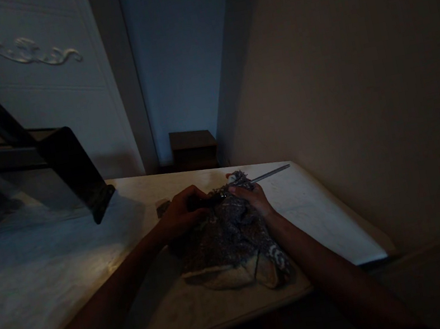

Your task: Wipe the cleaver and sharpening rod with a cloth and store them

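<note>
A dark, patterned piece of cloth point(232, 236) with frayed-looking tufts and a pale lower edge lies bunched on the table before me. My left hand point(183, 210) is closed around a slim dark tool point(209, 201) with a shiny tip; the light is too low to tell its kind. That tip points at the upper part of the cloth. Opposite it, my right hand point(253, 197) grips the cloth's upper edge, thumb on top. Close to the right fingertips is a small white spot point(231, 179). A thin grey rod or ruler point(270, 173) sticks out to the right beyond the right hand.
The pale tabletop point(133, 202) ends at a front edge near me and a wall point(337, 81) on the right. A black-framed stand point(71, 168) occupies the left side. Behind the table are a white panel with relief point(29, 50) and a low brown box-like cabinet point(192, 140).
</note>
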{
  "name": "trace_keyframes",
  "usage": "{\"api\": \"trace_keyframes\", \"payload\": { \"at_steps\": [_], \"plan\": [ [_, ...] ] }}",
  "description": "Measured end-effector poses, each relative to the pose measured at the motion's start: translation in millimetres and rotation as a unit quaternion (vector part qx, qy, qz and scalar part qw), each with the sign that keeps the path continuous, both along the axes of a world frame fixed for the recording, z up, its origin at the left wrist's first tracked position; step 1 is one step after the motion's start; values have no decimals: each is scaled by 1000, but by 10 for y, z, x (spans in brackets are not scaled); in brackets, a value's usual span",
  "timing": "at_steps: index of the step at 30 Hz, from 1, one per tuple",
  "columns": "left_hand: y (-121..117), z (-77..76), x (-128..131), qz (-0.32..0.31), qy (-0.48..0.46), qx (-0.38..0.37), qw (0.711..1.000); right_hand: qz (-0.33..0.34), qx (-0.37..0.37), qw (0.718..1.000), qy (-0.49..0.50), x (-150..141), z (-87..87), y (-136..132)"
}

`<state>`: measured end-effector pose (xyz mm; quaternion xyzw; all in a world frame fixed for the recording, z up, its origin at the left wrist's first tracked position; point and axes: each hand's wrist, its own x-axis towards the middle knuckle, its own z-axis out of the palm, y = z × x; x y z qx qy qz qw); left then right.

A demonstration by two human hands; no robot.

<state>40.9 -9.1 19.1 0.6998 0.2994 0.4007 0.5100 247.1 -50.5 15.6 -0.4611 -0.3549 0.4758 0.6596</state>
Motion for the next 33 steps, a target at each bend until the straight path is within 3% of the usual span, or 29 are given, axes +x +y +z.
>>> {"api": "trace_keyframes", "payload": {
  "at_steps": [3,7,12,17,22,33],
  "plan": [
    [13,-19,1,22,54,101,993,-14,-8,1000,14,6,5,6],
    [17,-21,12,47,154,229,960,-27,-28,999,36,31,-24,29],
    [60,1,-17,81,211,301,926,-35,-30,997,55,83,-64,72],
    [140,4,-76,163,215,359,894,-42,-13,997,66,116,-32,66],
    [142,16,-126,232,268,374,857,-62,-15,995,72,180,-23,87],
    [216,-30,-221,239,270,277,891,-58,-11,992,113,352,-29,87]
  ]
}}
